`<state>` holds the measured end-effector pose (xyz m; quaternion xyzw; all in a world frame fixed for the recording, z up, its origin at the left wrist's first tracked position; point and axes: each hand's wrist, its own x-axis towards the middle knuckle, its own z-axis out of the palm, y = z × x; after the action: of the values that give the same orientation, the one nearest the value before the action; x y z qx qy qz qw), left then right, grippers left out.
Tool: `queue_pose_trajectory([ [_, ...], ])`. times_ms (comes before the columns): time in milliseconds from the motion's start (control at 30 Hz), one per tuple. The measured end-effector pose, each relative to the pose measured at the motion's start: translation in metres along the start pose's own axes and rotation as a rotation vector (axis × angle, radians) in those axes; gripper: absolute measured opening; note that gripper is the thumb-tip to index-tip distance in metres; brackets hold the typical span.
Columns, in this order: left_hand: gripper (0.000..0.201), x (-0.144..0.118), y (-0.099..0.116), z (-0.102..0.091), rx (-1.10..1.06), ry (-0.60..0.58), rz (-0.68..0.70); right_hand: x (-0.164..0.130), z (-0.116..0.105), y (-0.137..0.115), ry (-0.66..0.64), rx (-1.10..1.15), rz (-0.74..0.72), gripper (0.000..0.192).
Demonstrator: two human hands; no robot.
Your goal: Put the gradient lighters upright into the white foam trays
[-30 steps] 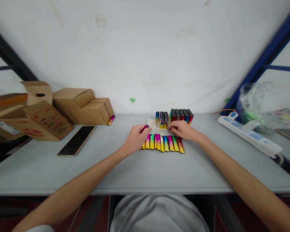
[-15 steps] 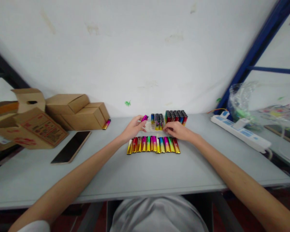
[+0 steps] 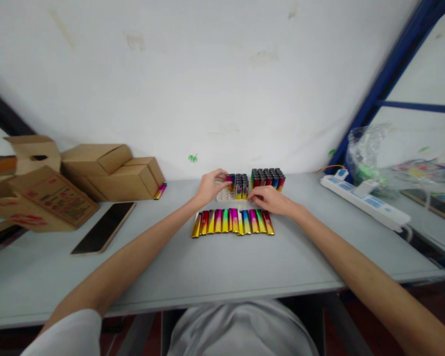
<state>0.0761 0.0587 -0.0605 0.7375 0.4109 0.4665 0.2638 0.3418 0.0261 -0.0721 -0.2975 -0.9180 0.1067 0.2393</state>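
Several slim, mirror-bright metallic cylinders (image 3: 225,222) lie side by side in a row on a pale grey table (image 3: 222,267), their gold ends toward the person and their upper parts shading into red, magenta, green and blue. Beyond the row, the person's left hand (image 3: 210,188) pinches a single glossy magenta cylinder (image 3: 229,178) between thumb and fingers, above the left part of a white tray dotted with round holes (image 3: 222,197). Just beside that piece, a tight block of upright, black-topped cylinders (image 3: 242,190) fills the tray's right part, gold and blue glinting on their sides. The right hand (image 3: 270,199) is bent with its fingertips at the tray's right end; whether they grip anything cannot be told. Behind it stands a larger cluster of black-capped cylinders in red, blue and green (image 3: 268,178), near the white wall (image 3: 222,89). At left, a dark flat phone (image 3: 104,228) lies before brown cardboard boxes (image 3: 129,177); at right, a long white power strip (image 3: 365,201) runs along the tabletop.
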Motion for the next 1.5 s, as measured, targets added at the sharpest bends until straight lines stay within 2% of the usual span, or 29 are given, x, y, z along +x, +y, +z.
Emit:
queue_pose_trajectory([
  [333, 0.031, 0.006, 0.000, 0.000, 0.039, -0.094, 0.020, 0.001, 0.000, -0.001, 0.009, 0.003, -0.007, 0.026],
  [500, 0.023, 0.005, 0.002, 0.004, 0.113, -0.091, 0.014, 0.001, -0.002, -0.004, 0.007, 0.008, -0.007, 0.026],
  [600, 0.025, 0.004, 0.005, 0.005, 0.153, -0.103, -0.015, 0.002, -0.003, -0.005, 0.009, -0.004, -0.007, 0.026],
  [733, 0.033, -0.009, 0.014, 0.002, 0.224, -0.122, -0.064, 0.002, -0.002, -0.004, 0.001, -0.017, -0.018, 0.027],
  [833, 0.030, -0.030, 0.030, -0.005, 0.426, -0.128, 0.042, 0.002, -0.001, -0.001, 0.008, -0.012, -0.025, 0.027],
  [933, 0.036, -0.056, 0.052, -0.011, 0.495, -0.256, 0.126, 0.001, 0.001, 0.001, 0.018, -0.012, -0.022, 0.026],
  [1033, 0.058, -0.076, 0.069, -0.013, 0.458, -0.462, 0.171, 0.000, 0.002, 0.002, 0.014, -0.006, -0.022, 0.026],
  [1100, 0.069, -0.083, 0.073, -0.012, 0.452, -0.554, 0.180, 0.000, 0.001, 0.002, 0.014, -0.003, -0.019, 0.026],
  [1233, 0.056, -0.083, 0.072, -0.010, 0.428, -0.648, 0.207, 0.000, 0.001, 0.001, 0.022, -0.014, -0.013, 0.026],
  [1300, 0.051, -0.082, 0.070, -0.011, 0.398, -0.618, 0.217, 0.000, 0.000, 0.000, 0.021, -0.020, -0.010, 0.026],
  [1433, 0.053, -0.082, 0.070, -0.016, 0.297, -0.408, 0.210, 0.000, 0.000, -0.001, 0.010, -0.020, -0.004, 0.026],
  [1500, 0.054, -0.083, 0.070, -0.018, 0.140, -0.321, 0.158, 0.000, 0.000, -0.001, 0.005, -0.015, 0.002, 0.026],
])
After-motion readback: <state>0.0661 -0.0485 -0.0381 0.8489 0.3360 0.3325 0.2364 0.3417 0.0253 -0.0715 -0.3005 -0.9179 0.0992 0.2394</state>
